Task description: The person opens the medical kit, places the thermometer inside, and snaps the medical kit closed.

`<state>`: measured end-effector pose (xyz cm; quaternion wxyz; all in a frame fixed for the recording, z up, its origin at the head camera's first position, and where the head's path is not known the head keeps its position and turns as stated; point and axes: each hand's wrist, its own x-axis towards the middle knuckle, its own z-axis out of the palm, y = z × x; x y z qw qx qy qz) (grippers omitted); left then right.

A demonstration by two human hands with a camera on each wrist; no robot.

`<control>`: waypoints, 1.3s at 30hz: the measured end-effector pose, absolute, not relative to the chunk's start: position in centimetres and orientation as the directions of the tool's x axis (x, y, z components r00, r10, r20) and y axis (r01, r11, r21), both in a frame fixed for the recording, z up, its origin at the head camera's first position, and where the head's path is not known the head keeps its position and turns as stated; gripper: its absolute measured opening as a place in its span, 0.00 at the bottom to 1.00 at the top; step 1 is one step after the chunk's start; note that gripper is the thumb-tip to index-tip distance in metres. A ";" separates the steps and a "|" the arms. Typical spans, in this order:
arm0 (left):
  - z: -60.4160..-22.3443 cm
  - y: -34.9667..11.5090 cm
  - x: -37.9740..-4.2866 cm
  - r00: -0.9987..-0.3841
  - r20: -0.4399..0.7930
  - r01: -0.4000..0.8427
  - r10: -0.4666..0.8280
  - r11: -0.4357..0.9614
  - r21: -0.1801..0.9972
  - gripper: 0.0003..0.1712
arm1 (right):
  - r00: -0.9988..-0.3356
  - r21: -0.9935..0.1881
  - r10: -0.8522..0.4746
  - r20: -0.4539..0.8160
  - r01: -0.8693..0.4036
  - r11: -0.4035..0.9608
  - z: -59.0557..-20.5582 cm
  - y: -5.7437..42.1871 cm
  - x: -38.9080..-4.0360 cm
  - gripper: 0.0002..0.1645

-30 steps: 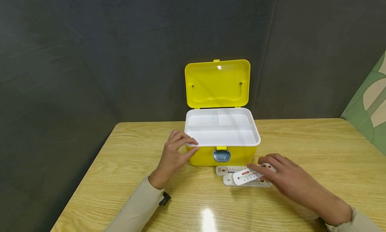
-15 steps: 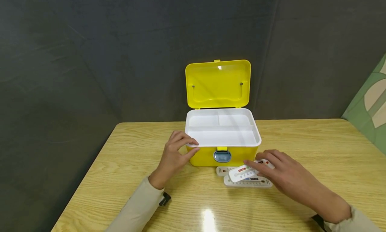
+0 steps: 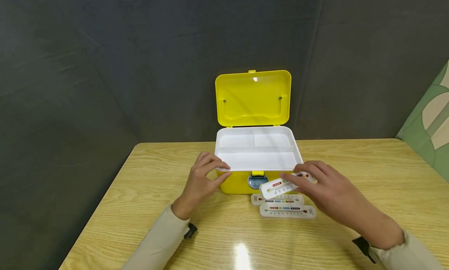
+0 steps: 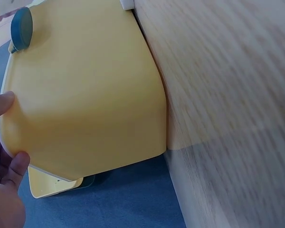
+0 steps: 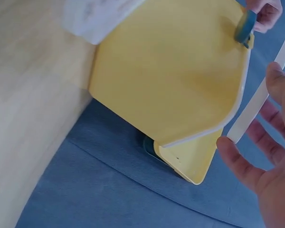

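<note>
A yellow storage box [image 3: 238,182] stands with its lid [image 3: 253,98] raised and a white divided tray [image 3: 257,159] inside its top. At the front left corner my left hand [image 3: 201,182] pinches the rim, fingers inside and thumb on the front wall. My right hand [image 3: 333,196] holds a white thermometer card [image 3: 277,189] between thumb and fingers, tilted, just in front of the box's right part. In the right wrist view the held thermometer [image 5: 251,110] shows edge-on, level with the rim. Two more thermometers, one behind [image 3: 277,200] and one nearer [image 3: 287,212], lie on the table below it.
The wooden table [image 3: 168,157] extends to both sides of the box. A dark cloth wall [image 3: 140,67] rises behind it, and a green patterned panel [image 3: 428,126] stands at the far right. A blue-grey latch [image 3: 257,182] hangs on the box's front.
My right hand has lifted the thermometer up and toward the box, off the two others, which now show more fully. My left hand keeps its place on the rim.
</note>
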<state>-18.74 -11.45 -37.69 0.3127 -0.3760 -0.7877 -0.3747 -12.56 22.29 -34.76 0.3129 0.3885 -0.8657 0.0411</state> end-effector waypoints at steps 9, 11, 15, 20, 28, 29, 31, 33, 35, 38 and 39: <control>-37.7 -11.4 -18.8 -0.503 0.797 0.823 0.335 0.466 0.325 0.10 | -0.494 0.144 -0.627 0.602 -0.706 0.694 -33.4 21.6 -13.3 0.34; -37.7 -11.3 -18.9 -0.507 0.796 0.819 0.331 0.473 0.326 0.09 | -0.492 0.137 -0.621 0.611 -0.707 0.694 -33.2 21.5 -13.4 0.33; -37.7 -11.4 -18.9 -0.505 0.797 0.821 0.330 0.469 0.326 0.09 | -0.498 0.125 -0.611 0.615 -0.704 0.699 -32.9 21.3 -13.7 0.33; -37.5 -11.4 -18.9 -0.489 0.805 0.829 0.335 0.466 0.310 0.10 | -0.493 0.130 -0.614 0.616 -0.706 0.697 -32.6 21.0 -13.9 0.21; -37.7 -11.4 -19.0 -0.482 0.807 0.836 0.341 0.454 0.307 0.11 | -0.500 0.130 -0.603 0.622 -0.693 0.709 -32.0 20.4 -14.5 0.47; -37.7 -11.4 -19.0 -0.481 0.808 0.837 0.341 0.453 0.307 0.11 | -0.500 0.128 -0.601 0.624 -0.693 0.710 -32.0 20.3 -14.6 0.47; -37.7 -11.4 -19.0 -0.478 0.809 0.838 0.341 0.453 0.304 0.11 | -0.498 0.130 -0.599 0.627 -0.691 0.711 -31.9 20.1 -14.7 0.46; -37.7 -11.4 -19.0 -0.480 0.808 0.837 0.342 0.453 0.306 0.11 | -0.501 0.130 -0.598 0.626 -0.688 0.714 -31.8 20.0 -14.9 0.46; -37.8 -11.4 -19.0 -0.486 0.805 0.834 0.340 0.455 0.311 0.11 | -0.506 0.132 -0.595 0.624 -0.683 0.718 -31.7 19.9 -15.0 0.45; -37.8 -11.4 -18.9 -0.492 0.803 0.830 0.336 0.460 0.316 0.11 | -0.514 0.130 -0.591 0.621 -0.676 0.725 -31.5 19.7 -15.1 0.44; -37.8 -11.4 -18.9 -0.493 0.803 0.829 0.334 0.460 0.317 0.11 | -0.516 0.131 -0.591 0.620 -0.675 0.726 -31.4 19.6 -15.1 0.44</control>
